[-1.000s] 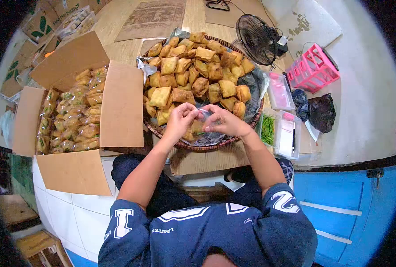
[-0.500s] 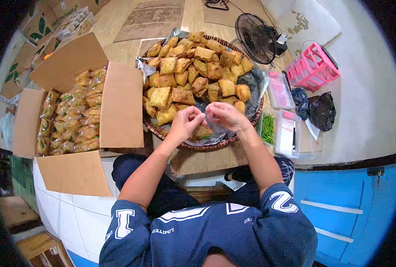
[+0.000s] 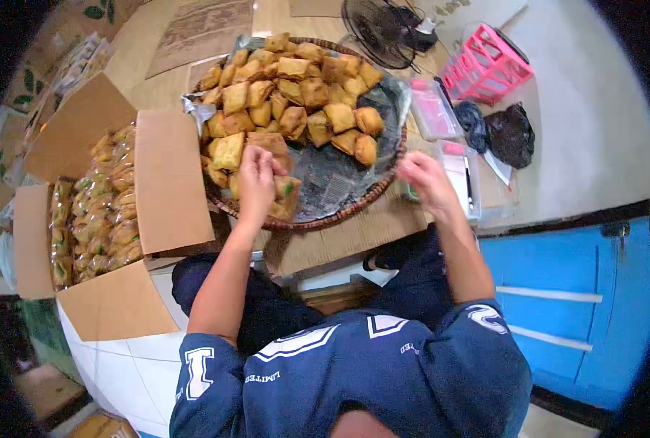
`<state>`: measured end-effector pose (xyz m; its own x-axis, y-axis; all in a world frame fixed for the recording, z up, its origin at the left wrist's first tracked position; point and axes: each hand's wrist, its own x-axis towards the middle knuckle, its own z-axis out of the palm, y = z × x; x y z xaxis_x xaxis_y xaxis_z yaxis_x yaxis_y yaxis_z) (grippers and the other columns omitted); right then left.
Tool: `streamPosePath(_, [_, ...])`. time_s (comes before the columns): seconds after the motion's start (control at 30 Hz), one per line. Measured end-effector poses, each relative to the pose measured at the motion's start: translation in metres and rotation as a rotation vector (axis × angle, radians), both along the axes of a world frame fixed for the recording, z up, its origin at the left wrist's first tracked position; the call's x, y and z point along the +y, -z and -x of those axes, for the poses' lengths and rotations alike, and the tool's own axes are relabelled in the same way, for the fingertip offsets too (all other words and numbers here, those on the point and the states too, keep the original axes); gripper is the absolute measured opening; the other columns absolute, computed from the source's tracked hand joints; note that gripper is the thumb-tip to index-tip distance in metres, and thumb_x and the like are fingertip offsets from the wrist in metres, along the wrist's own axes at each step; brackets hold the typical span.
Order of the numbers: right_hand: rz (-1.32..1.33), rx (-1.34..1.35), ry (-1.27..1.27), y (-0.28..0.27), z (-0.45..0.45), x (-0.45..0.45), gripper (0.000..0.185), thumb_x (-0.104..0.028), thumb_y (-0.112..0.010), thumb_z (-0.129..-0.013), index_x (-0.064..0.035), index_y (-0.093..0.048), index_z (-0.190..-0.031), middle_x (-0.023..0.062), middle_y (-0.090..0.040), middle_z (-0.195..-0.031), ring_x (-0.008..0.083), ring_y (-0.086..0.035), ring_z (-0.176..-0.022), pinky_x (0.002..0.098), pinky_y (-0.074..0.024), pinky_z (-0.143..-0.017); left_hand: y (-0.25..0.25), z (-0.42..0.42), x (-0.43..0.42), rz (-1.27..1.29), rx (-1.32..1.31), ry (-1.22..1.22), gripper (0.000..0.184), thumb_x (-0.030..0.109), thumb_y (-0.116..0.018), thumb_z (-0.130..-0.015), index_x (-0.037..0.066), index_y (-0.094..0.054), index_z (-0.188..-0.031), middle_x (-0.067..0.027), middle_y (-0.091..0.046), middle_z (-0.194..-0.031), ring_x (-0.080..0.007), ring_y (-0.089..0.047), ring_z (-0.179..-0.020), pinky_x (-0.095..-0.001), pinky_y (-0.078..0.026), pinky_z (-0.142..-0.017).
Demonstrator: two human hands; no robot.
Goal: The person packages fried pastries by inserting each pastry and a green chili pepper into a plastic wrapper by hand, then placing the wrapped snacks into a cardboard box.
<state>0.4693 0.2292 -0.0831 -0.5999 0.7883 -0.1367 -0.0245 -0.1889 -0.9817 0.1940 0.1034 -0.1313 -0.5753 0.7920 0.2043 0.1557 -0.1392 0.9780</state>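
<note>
My left hand [image 3: 258,182] is closed at the near left of a round woven basket [image 3: 318,221]. From its fingers hangs a clear plastic bag of fried snacks [image 3: 286,201], with a bit of green showing inside. Golden-brown fried square snacks [image 3: 293,68] are heaped over the back and left of the basket. My right hand [image 3: 433,182] hovers off the basket's right rim, over a clear plastic tub [image 3: 474,191]. Its fingers are smeared by motion, and I cannot make out anything in them. Dark plastic lining [image 3: 332,179] shows in the basket's near right part.
An open cardboard box [image 3: 170,179] on the left holds rows of bagged snacks [image 3: 98,219]. A black fan [image 3: 380,33] stands behind the basket. Right of it are a pink-lidded container [image 3: 434,109], a pink plastic basket [image 3: 489,66] and a black plastic bag [image 3: 511,135].
My hands have moved apart: the left went left with the bag of fried snacks, the right went right past the basket's rim. The whole view has shifted a little.
</note>
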Motion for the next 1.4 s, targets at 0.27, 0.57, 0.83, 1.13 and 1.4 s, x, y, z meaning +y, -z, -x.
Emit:
streamPosePath(0.27, [-0.418, -0.908, 0.278, 0.018, -0.220, -0.080, 0.014, -0.016, -0.066, -0.075, -0.0025, -0.062, -0.076, 0.0122, -0.063, -0.075, 0.0216, -0.060, -0.069, 0.0305, -0.0464, -0.064, -0.007, -0.007, -0.002, 0.057, 0.015, -0.056, 0.011, 0.010, -0.041, -0.093, 0.003, -0.040, -0.084, -0.0055, -0.051, -0.065, -0.0131, -0.056, -0.056, -0.0255, -0.046, -0.051])
streamPosePath(0.57, [-0.860, -1.683, 0.051, -0.070, -0.202, -0.087, 0.016, -0.009, -0.064, -0.069, -0.0009, -0.062, -0.081, 0.0169, -0.061, -0.084, 0.0344, -0.058, -0.077, 0.0421, -0.0459, -0.068, -0.008, -0.009, -0.008, 0.061, 0.071, -0.061, 0.010, 0.009, -0.040, -0.092, 0.003, -0.041, -0.084, -0.0049, -0.049, -0.059, -0.0132, -0.054, -0.051, -0.0260, -0.045, -0.048])
streamPosePath(0.83, [-0.299, 0.003, -0.150, 0.021, 0.077, -0.109, 0.059, -0.019, -0.072, -0.071, -0.0015, -0.048, -0.121, 0.0092, -0.049, -0.114, 0.0183, -0.051, -0.103, 0.0286, -0.0436, -0.085, -0.053, -0.008, -0.041, 0.085, 0.228, -0.165, 0.013, 0.010, -0.040, -0.092, 0.002, -0.041, -0.082, -0.0075, -0.051, -0.057, -0.0155, -0.056, -0.050, -0.0275, -0.045, -0.048])
streamPosePath(1.13, [-0.629, 0.109, -0.906, -0.017, 0.171, -0.081, 0.026, -0.019, -0.072, -0.069, -0.0071, -0.064, -0.091, 0.0083, -0.046, -0.114, 0.0210, -0.042, -0.113, 0.0345, -0.0317, -0.096, -0.027, 0.039, -0.093, 0.113, 0.222, 0.129, 0.016, 0.013, -0.041, -0.092, 0.003, -0.040, -0.080, -0.0043, -0.050, -0.060, -0.0103, -0.052, -0.057, -0.0243, -0.043, -0.054])
streamPosePath(1.4, [-0.694, 0.100, -0.940, -0.006, 0.169, -0.084, 0.025, -0.016, -0.074, -0.066, -0.0146, -0.067, -0.090, 0.0078, -0.044, -0.122, 0.0248, -0.037, -0.119, 0.0369, -0.0261, -0.101, -0.019, 0.050, -0.095, 0.115, -0.080, 0.345, 0.014, 0.014, -0.041, -0.093, 0.005, -0.040, -0.082, -0.0025, -0.051, -0.063, -0.0107, -0.053, -0.058, -0.0243, -0.045, -0.055])
